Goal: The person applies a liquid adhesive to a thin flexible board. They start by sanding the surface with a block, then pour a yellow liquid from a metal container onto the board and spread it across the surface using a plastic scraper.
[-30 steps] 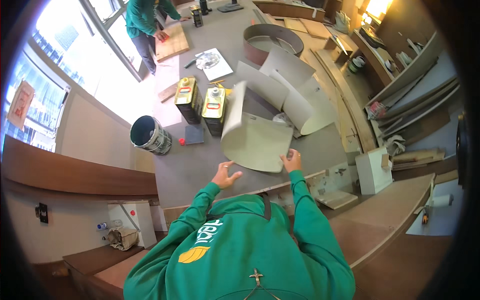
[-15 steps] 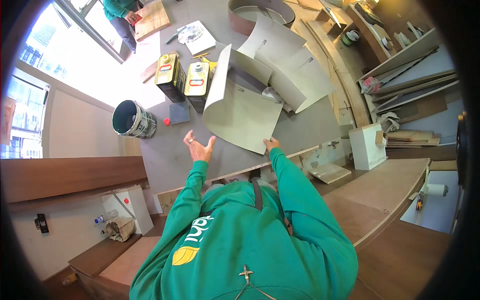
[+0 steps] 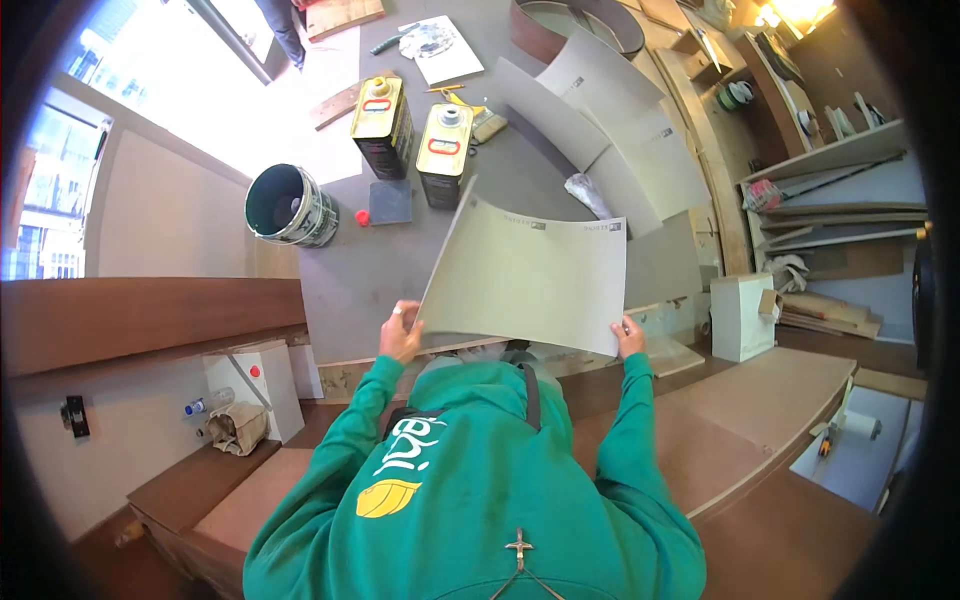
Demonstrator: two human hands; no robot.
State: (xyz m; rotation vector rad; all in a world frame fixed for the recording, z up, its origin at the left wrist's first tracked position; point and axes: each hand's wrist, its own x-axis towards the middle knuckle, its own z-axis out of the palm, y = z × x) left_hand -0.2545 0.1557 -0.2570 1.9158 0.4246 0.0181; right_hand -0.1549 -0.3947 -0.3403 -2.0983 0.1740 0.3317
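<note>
A curved, pale grey-green laminate sheet (image 3: 528,275) spans the space between my hands at the front of the grey table (image 3: 350,290). My left hand (image 3: 402,332) grips its near left corner, fingers closed round the edge. At the near right corner my right hand (image 3: 629,336) pinches the sheet. Its middle sags and its far left corner curls upward. Behind it, more curved laminate sheets (image 3: 640,130) lie overlapping at the far right, with a crumpled clear plastic bundle (image 3: 588,195) beside them.
Two metal cans (image 3: 445,155) stand beyond the sheet, near a dark square block (image 3: 390,201) and a red cap (image 3: 362,217). A paint bucket (image 3: 292,206) sits at the left edge. A brush (image 3: 488,126), a white board (image 3: 440,50) and a brown curved band (image 3: 577,28) lie farther back.
The sheet has come away from the others toward me and now lies between both hands. My left hand, open before, has closed on its corner; my right hand has moved right.
</note>
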